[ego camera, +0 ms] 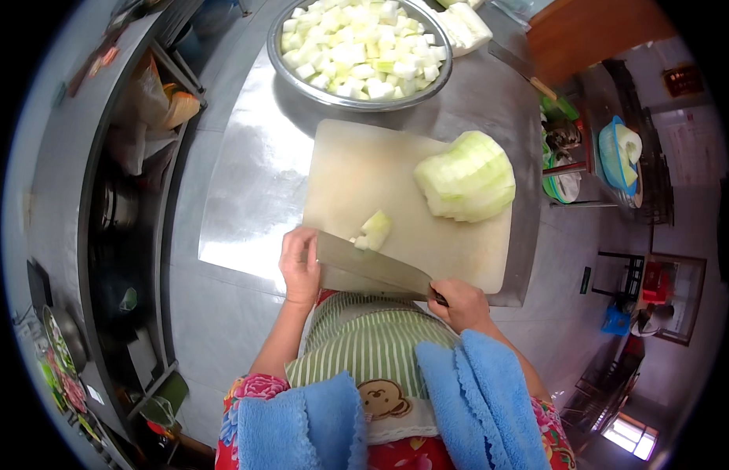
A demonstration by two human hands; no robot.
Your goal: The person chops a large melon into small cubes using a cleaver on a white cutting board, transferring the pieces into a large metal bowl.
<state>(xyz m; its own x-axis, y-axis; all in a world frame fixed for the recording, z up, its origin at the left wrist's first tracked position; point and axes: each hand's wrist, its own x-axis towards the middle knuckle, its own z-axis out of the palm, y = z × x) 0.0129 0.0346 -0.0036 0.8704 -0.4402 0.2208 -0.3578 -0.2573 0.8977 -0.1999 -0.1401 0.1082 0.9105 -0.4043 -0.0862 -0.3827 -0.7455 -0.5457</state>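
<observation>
A broad kitchen cleaver (pixel 370 264) lies slantwise across the near edge of a white cutting board (pixel 358 164). My right hand (pixel 461 305) is closed around its dark handle. At the other end of the blade, my left hand (pixel 300 264) has its fingers curled on the steel. Just beyond the blade are a few small pale melon pieces (pixel 376 229), one with a greenish face. A large peeled chunk of melon, likely winter melon (pixel 467 176), rests on the board's right side, scored with parallel cuts.
A steel basin (pixel 358 106) heaped with melon cubes stands behind the board on a steel table (pixel 247 194). Another white melon piece (pixel 467 29) and a knife (pixel 520 67) lie at the back right. A steel shelf unit (pixel 88 235) runs along the left.
</observation>
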